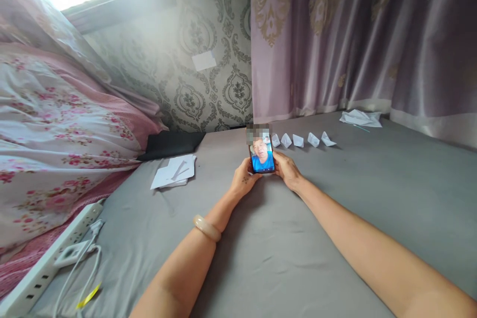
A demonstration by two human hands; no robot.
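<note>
A smartphone [261, 157] stands upright on the grey bed sheet [335, 218], its lit screen showing a video picture of a person. My left hand [244, 180] grips its left edge and my right hand [286, 168] grips its right edge. A pale bangle [206, 228] sits on my left wrist. Just behind the phone, several small folded white paper boats [301, 140] stand in a row on the sheet.
A stack of white paper sheets [174, 171] lies left of the phone, more crumpled paper [360, 118] by the purple curtain [357, 35]. A floral quilt [55, 129] rises at left. A white power strip [48, 258] with a charger and cable [80, 263] lies at the near left.
</note>
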